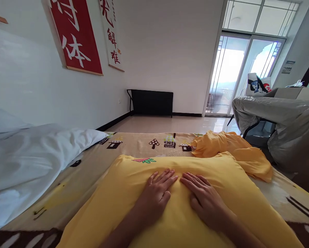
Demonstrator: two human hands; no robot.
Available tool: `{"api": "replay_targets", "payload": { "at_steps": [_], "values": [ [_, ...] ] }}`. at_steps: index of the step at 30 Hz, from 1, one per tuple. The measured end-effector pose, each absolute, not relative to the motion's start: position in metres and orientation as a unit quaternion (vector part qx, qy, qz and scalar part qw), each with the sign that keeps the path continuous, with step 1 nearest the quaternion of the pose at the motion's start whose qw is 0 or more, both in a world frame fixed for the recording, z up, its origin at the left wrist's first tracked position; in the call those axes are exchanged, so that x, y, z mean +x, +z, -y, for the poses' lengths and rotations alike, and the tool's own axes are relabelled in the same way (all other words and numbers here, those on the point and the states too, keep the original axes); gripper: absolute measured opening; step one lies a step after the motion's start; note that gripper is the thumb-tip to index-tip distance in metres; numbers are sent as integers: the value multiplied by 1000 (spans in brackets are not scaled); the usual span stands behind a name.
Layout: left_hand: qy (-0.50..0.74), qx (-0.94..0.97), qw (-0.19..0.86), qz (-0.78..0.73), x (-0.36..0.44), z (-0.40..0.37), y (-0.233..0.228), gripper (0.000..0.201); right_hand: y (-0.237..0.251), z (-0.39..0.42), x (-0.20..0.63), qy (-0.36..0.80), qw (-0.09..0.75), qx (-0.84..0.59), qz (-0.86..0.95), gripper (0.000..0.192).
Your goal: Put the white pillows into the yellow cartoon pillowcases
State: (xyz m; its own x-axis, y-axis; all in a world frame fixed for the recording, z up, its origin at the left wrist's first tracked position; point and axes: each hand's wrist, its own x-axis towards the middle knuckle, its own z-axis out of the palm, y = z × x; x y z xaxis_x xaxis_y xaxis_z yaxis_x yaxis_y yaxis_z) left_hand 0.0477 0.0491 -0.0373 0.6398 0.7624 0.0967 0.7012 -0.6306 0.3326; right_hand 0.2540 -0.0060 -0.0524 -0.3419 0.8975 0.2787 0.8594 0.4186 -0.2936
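A yellow pillow (154, 220) with a carrot-like print near its far edge lies in front of me on a patterned blanket (139, 143). My left hand (158, 189) rests palm down on the pillow, fingers stretched toward the far side. Just to its right, my right hand (201, 193) also lies flat on the pillow, its fingers angled to the left. A small gap separates the two sets of fingertips. Past the pillow's far right corner lies a crumpled orange-yellow cloth (237, 151).
On the left is a white pillow or bedding (40, 158). A plastic-covered table (278, 106) with a bag (255, 84) on it stands at the right. Against the far wall leans a black folded panel (152, 102). Hanging scrolls (78, 38) are on the left wall.
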Motion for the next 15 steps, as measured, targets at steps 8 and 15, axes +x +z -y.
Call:
{"api": "replay_targets", "payload": {
  "at_steps": [8,15],
  "values": [
    [146,899,118,-396,44,-40,-39,63,-57,23,253,30,243,-528,813,50],
    [187,908,-6,-374,-12,-29,-58,49,-96,64,306,-78,286,-581,758,47]
  ]
}}
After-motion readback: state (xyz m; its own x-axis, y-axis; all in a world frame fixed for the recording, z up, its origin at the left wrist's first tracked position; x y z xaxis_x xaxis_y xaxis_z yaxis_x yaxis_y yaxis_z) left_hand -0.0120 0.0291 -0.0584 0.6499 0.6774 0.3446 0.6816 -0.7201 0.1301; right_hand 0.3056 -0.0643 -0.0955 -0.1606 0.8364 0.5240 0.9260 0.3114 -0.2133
